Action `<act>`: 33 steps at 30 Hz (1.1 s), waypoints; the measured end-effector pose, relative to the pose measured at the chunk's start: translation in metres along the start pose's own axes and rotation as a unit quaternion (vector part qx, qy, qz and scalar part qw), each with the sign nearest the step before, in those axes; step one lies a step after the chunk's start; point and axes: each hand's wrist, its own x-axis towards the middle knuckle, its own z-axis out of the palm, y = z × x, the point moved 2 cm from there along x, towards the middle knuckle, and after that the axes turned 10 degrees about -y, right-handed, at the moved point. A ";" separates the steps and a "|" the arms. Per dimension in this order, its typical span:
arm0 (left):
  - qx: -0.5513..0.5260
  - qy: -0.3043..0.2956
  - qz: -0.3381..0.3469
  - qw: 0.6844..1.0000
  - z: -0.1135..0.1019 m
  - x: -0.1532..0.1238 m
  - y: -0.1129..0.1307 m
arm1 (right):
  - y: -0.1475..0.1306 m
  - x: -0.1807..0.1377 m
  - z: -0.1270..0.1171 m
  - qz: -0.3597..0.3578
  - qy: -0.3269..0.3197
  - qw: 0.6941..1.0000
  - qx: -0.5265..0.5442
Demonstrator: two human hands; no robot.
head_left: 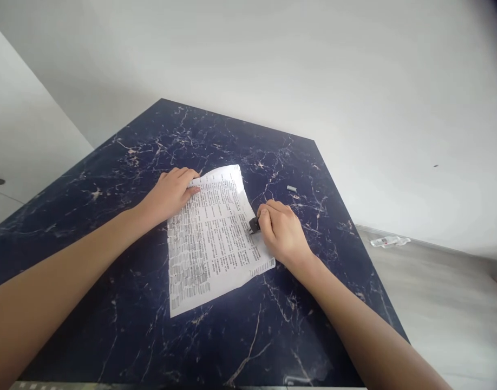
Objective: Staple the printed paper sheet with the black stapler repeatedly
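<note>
Right hand [283,230] closed around black clip [254,224]

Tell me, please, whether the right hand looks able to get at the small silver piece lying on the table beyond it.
Probably yes. The small silver piece lies on bare table just beyond the right hand, with nothing between them. But that hand is closed on a small black object at the paper edge, so its fingers are occupied.

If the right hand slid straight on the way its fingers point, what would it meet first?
The right hand points left across the printed white paper sheet. Beyond the small black clip it pinches, it would likely cross the sheet toward the left hand.
</note>
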 end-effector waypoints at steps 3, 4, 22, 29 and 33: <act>-0.012 0.006 -0.008 1.000 0.002 0.000 -0.001 | -0.001 -0.001 -0.001 0.002 0.015 1.000 0.021; -0.014 0.007 -0.011 1.000 0.002 0.000 -0.002 | -0.001 -0.001 -0.001 0.001 0.029 0.999 0.026; -0.023 0.033 -0.002 0.999 0.007 0.000 0.001 | -0.025 0.001 0.020 -0.003 -0.073 0.990 -0.120; 0.005 0.034 -0.008 0.999 0.006 0.000 0.002 | -0.022 0.000 0.020 -0.023 -0.086 0.987 -0.134; 0.020 0.037 -0.005 0.999 0.005 0.000 0.004 | -0.023 -0.001 0.021 -0.016 -0.090 0.983 -0.156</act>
